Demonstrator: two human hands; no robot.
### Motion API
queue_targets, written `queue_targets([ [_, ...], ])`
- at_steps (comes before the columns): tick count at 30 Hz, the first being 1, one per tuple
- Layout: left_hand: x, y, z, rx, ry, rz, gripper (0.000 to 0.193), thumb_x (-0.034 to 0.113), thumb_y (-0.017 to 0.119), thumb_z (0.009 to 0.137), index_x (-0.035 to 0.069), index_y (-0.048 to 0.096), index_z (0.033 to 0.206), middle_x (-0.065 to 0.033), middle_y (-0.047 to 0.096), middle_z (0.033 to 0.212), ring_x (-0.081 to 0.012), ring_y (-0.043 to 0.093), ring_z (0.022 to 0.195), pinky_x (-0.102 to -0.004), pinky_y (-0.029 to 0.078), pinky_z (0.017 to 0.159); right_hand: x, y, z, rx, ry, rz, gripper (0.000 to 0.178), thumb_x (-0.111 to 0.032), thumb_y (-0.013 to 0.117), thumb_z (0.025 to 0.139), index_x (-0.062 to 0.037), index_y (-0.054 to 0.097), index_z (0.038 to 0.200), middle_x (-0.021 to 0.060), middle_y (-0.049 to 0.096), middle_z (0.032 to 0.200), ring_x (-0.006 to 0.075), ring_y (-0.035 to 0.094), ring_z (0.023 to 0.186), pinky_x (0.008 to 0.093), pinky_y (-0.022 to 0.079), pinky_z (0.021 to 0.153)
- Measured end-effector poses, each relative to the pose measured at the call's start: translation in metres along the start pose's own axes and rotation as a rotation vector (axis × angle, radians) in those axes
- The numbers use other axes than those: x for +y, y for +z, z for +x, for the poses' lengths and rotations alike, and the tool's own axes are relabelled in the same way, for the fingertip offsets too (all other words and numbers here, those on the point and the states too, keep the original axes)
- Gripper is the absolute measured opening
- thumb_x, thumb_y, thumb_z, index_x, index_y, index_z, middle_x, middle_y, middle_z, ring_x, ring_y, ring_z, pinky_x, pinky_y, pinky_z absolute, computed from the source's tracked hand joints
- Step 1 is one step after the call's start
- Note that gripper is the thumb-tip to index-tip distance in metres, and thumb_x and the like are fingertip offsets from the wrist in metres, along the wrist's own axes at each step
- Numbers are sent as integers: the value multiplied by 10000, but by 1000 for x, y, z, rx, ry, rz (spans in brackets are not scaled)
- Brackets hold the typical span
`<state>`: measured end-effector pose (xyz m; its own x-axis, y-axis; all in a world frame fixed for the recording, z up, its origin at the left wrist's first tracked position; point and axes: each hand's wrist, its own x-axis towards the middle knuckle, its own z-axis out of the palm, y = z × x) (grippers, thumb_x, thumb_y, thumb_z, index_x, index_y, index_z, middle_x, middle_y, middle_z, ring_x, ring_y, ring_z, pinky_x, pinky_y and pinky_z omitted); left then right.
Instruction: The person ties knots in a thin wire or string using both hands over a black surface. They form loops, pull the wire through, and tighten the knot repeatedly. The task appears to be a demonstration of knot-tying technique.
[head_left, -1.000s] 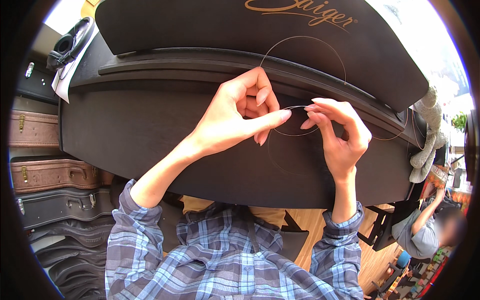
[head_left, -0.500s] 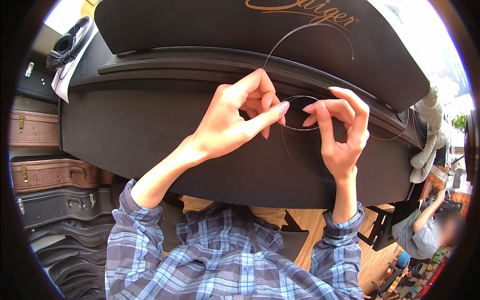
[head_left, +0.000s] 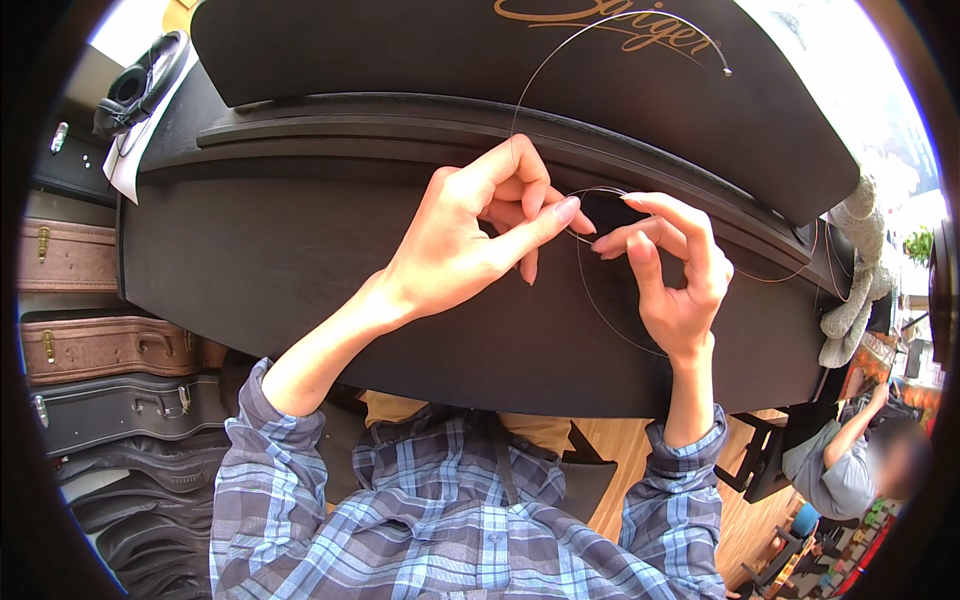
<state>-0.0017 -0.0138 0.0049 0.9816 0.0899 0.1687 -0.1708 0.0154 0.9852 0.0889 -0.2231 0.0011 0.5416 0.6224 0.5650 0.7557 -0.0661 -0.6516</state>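
Pinching wire in left fingers; can't tell if gripping with right fingers, now closer to left fingers. Let free end swing farther beyond them; likely harder to control.

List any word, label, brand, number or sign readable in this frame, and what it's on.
Gold script lettering, on the upright black panel: one large word, its top cut off by the picture's edge; printed words are not copied out here.
Thin wire: no text to be seen.
Colourful items at far right: too small and blurred to read.
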Motion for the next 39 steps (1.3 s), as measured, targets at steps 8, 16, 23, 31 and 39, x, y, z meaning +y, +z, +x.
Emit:
queue_targets([
  [8,2,1,0,-70,24,37,238,105,643,1008,55,459,866,-154,742,817,-156,687,588,-250,517,515,-11,-5,5,-6,309,385,372,-239,397,1117,46,541,1306,129,754,751,181,745,705,273,562,701],
  [16,-4,2,-1,-145,65,21,234,106,646,1007,49,470,865,-127,739,801,-154,691,615,-254,513,519,-11,-1,7,-237,354,366,231,-73,689,963,11,656,1176,113,757,792,210,770,733,283,599,692],
  [23,0,0,-3,-198,19,81,195,69,663,981,43,503,873,-52,675,721,-100,698,693,-223,472,531,-10,-2,5,-79,369,346,111,-59,650,995,30,628,1057,133,735,779,182,735,644,259,575,604],
  [31,2,2,-1,-93,50,101,281,63,697,966,88,457,822,-34,660,668,-79,627,571,-224,470,545,-4,-1,5,208,250,318,156,-99,566,1045,11,504,1135,183,712,934,225,730,650,271,579,567],
  [39,5,0,-3,-79,-2,48,284,32,699,958,96,456,824,-3,603,676,-74,619,593,-230,479,588,1,-4,2,302,151,299,180,-103,546,1053,8,447,1155,180,679,997,222,724,656,270,579,566],
])
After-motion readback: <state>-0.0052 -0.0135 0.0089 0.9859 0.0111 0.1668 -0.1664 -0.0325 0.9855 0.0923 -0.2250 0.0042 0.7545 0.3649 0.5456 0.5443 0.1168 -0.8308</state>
